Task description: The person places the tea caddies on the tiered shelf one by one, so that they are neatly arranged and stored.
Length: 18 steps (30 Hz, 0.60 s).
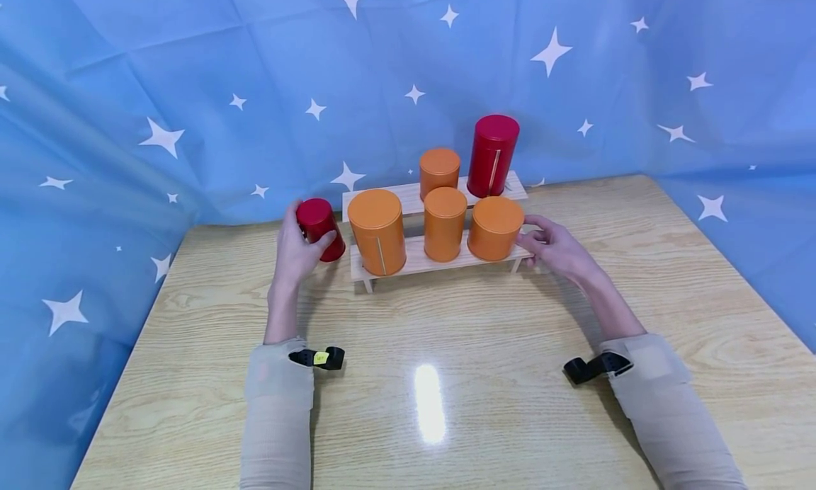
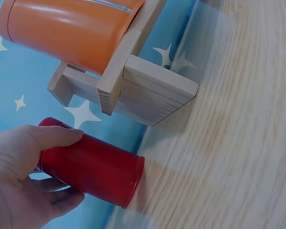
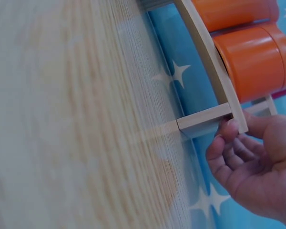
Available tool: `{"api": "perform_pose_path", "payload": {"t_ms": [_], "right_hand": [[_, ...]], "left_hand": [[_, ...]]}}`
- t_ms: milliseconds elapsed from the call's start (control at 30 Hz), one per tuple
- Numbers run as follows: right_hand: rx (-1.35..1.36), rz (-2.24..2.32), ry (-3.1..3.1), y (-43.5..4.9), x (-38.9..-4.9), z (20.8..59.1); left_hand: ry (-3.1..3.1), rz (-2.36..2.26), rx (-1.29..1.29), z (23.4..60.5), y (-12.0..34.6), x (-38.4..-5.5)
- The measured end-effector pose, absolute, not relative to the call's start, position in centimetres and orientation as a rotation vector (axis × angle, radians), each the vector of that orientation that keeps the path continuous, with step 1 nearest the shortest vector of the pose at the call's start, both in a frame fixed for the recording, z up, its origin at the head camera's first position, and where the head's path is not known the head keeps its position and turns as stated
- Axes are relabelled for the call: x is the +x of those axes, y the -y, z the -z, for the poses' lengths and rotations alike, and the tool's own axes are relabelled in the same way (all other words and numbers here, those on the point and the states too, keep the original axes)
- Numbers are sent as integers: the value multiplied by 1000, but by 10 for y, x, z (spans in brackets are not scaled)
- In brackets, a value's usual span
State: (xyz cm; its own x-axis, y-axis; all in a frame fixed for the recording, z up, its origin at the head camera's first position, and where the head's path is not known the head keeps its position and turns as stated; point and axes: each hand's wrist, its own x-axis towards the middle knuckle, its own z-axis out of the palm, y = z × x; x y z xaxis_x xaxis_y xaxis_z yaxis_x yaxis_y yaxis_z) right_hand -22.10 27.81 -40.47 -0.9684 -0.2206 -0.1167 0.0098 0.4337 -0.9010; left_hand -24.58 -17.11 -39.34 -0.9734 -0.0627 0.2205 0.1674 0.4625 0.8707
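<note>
My left hand point(image 1: 298, 253) grips a red canister point(image 1: 316, 221) just left of a two-step wooden shelf point(image 1: 415, 253). In the left wrist view, the thumb lies along the upper side of the red canister point(image 2: 95, 164) and the fingers curl beneath it; its base is right at the tabletop. At the shelf's other end, my right hand point(image 1: 559, 251) pinches the front step's right tip. The right wrist view has thumb and fingers of this hand point(image 3: 257, 160) around the board end point(image 3: 239, 117), beside a wide orange canister point(image 3: 252, 62).
On the front step stand a tall orange canister point(image 1: 377, 231), a slimmer one point(image 1: 445, 224) and a wide one point(image 1: 494, 228). The back step bears a small orange canister point(image 1: 439, 170) and a tall red one point(image 1: 494, 154). A blue star-patterned cloth point(image 1: 287, 72) hangs behind the wooden table point(image 1: 370, 377).
</note>
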Motion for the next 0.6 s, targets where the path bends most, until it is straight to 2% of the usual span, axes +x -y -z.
{"api": "perform_pose_path", "payload": {"t_ms": [600], "right_hand": [[-169, 1537, -2482, -277, -220, 403]], "left_hand": [[2457, 1584, 5, 388, 173, -244]]}}
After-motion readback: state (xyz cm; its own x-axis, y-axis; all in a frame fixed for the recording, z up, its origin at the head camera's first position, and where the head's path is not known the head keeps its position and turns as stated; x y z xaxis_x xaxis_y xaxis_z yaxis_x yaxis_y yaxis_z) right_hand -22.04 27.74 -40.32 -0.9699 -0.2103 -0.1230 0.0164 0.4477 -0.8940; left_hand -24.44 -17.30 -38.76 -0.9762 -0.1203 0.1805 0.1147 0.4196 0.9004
